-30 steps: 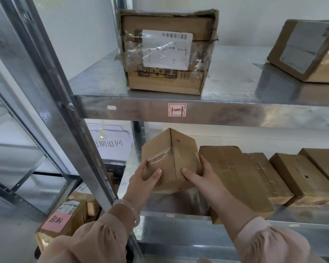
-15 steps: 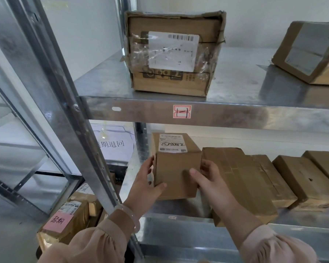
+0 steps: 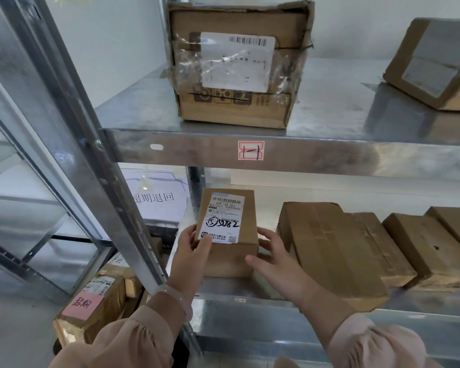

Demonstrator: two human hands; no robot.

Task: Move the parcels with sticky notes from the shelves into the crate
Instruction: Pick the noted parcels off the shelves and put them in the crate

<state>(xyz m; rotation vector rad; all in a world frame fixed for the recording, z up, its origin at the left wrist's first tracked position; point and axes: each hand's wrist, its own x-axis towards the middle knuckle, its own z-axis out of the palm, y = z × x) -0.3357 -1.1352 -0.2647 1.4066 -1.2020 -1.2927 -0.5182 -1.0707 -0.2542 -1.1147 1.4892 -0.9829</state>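
since a second ago the small brown cardboard box (image 3: 227,251) has been turned, its white printed label (image 3: 222,219) now facing up. it stands at the left end of the lower galvanised steel shelf (image 3: 237,286), with the left hand (image 3: 189,256) and right hand (image 3: 274,261) clasping its matt sides. no sticky note shows on it. a taped parcel with a pink note (image 3: 91,296) lies below, so most sorting seems left.

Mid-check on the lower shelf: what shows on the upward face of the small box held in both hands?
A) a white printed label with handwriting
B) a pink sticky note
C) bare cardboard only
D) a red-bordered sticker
A: the small box, held between the left hand and the right hand, bears a white label with barcodes and black handwriting; no pink note shows on it.
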